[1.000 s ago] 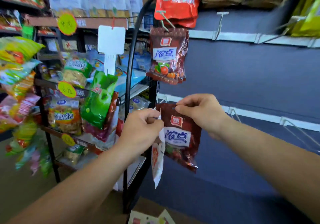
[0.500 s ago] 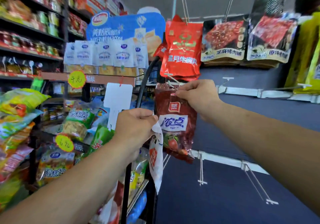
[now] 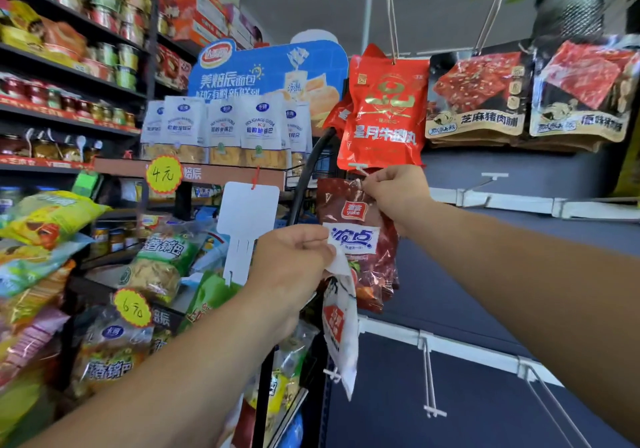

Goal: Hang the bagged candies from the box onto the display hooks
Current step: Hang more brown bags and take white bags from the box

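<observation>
A dark red candy bag [image 3: 360,239] with a white label hangs at the white display hook [image 3: 360,169] just under a bright red bag. My right hand [image 3: 394,193] pinches the candy bag's top edge right at the hook's tip. Lower and to the left, my left hand [image 3: 294,267] grips the top of a white bag [image 3: 341,329] that dangles edge-on below it, in front of the candy bag. The box is out of view.
Bare white hooks [image 3: 429,378] stick out of the blue panel at lower right and along the rail [image 3: 491,201]. A snack rack [image 3: 166,260] with price tags crowds the left. Red and brown meat-snack bags [image 3: 478,101] hang above.
My right hand raised the dark red candy bag from waist height up to the hook under the bright red bag. The view tilted upward. My left hand kept holding the white bag.
</observation>
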